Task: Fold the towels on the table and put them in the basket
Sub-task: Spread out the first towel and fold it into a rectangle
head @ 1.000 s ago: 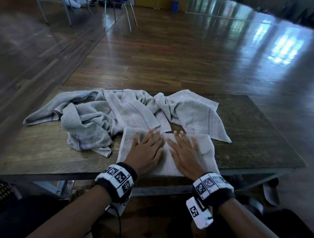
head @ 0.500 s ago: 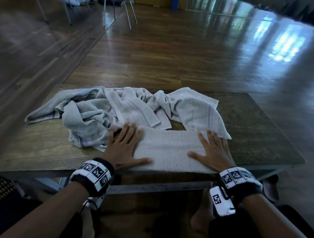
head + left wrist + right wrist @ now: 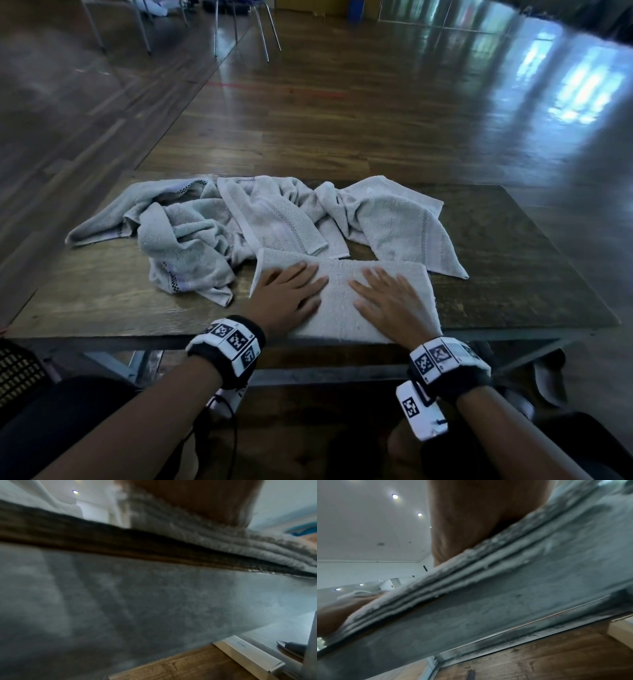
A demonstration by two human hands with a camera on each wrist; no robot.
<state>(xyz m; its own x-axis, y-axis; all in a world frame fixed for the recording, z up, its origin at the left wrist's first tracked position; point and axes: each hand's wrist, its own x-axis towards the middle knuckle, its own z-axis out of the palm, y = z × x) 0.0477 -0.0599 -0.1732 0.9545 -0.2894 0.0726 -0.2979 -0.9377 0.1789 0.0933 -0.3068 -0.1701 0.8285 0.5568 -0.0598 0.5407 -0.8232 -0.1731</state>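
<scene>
A folded pale grey towel (image 3: 339, 308) lies flat at the near edge of the wooden table (image 3: 102, 298). My left hand (image 3: 291, 291) presses flat on its left part with straight fingers. My right hand (image 3: 387, 294) presses flat on its right part. Behind them several loose, crumpled grey towels (image 3: 191, 236) spread across the table, one reaching to the right (image 3: 400, 222). The wrist views show the towel's stacked folded layers (image 3: 214, 540) (image 3: 471, 577) at the table edge, under my left palm (image 3: 197, 500) and right palm (image 3: 471, 513). No basket shows in any view.
The table's right end (image 3: 531, 257) and front left (image 3: 85, 308) are bare wood. Beyond lies a shiny wooden floor (image 3: 376, 102) with metal chair legs (image 3: 260, 31) at the back. A dark mesh object (image 3: 17, 370) sits at the lower left.
My hands spread apart along the folded towel half a second ago, and have now come back toward its middle, still pressing flat. The loose towels have not moved.
</scene>
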